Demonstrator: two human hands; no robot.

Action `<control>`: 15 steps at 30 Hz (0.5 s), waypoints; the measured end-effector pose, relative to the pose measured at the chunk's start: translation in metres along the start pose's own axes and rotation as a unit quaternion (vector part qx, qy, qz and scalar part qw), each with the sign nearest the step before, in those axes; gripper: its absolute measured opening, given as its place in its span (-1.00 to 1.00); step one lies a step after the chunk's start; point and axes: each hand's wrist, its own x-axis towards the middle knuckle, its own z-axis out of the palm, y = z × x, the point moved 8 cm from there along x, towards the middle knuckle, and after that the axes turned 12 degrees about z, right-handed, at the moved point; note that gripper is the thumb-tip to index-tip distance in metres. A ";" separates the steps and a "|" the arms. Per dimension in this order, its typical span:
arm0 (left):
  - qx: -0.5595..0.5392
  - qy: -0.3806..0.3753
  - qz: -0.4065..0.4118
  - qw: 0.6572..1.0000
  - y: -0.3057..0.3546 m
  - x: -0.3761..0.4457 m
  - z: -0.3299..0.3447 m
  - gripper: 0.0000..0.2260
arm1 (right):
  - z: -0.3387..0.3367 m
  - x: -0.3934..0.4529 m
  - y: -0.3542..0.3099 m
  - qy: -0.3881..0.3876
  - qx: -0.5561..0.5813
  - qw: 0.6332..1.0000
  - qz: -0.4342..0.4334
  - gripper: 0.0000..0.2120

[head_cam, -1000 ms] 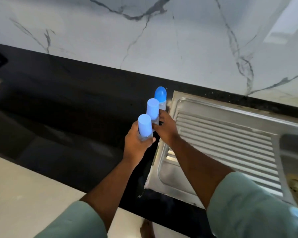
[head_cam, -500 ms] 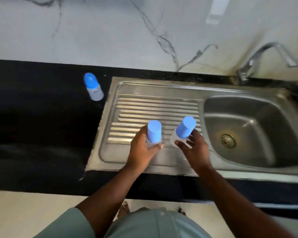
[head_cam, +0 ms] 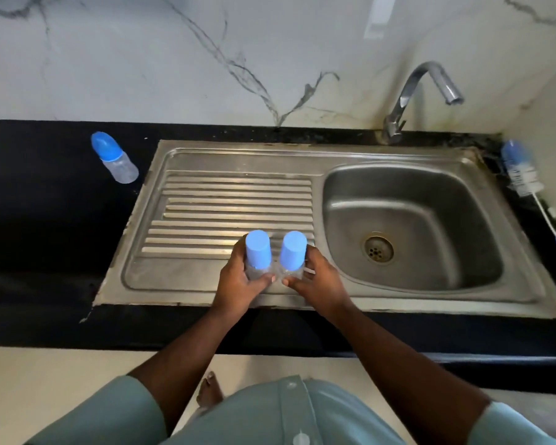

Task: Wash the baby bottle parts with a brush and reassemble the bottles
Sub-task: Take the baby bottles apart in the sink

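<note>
Head view: you stood at the stainless sink (head_cam: 302, 155), your left hand (head_cam: 238, 284) curled round one capped baby bottle (head_cam: 257, 255) and your right hand (head_cam: 315, 281) curled round a second capped bottle (head_cam: 292, 253), the two held upright side by side over the near edge of the ribbed drainboard (head_cam: 231, 200). A third bottle (head_cam: 114, 159), its blue cap on, stood on the black countertop (head_cam: 45, 220) just beside the drainboard's far left corner. The bottle brush (head_cam: 523, 175) lay on the countertop along the sink's right edge, well apart from your hands. No water ran from the tap (head_cam: 430, 88), and the basin (head_cam: 411, 226) looked dry. By that showing, washing had not begun: all three bottles were still to be taken apart, scrubbed and reassembled.
</note>
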 end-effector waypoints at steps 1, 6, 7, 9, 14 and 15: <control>-0.010 -0.006 -0.003 1.000 0.001 0.000 0.002 -0.22 | 0.000 0.002 0.002 -0.012 -0.004 1.000 0.000 -0.31; -0.039 -0.058 -0.033 0.997 0.005 0.003 -0.010 0.07 | -0.019 0.011 0.005 -0.066 -0.037 0.997 0.002 0.00; -0.016 -0.084 -0.029 0.996 0.005 0.006 -0.019 0.02 | -0.029 0.017 0.001 -0.070 -0.038 0.997 0.006 -0.04; 0.001 -0.151 -0.041 0.988 0.004 0.014 -0.043 -0.08 | -0.046 0.031 -0.021 -0.089 -0.070 0.994 0.006 -0.11; 0.010 -0.124 -0.046 0.991 0.003 0.060 -0.136 -0.21 | -0.044 0.069 -0.134 -0.100 -0.230 0.965 -0.081 -0.27; 0.008 -0.080 -0.041 0.996 0.003 0.072 -0.157 -0.24 | -0.036 0.075 -0.162 -0.093 -0.234 0.963 -0.099 -0.30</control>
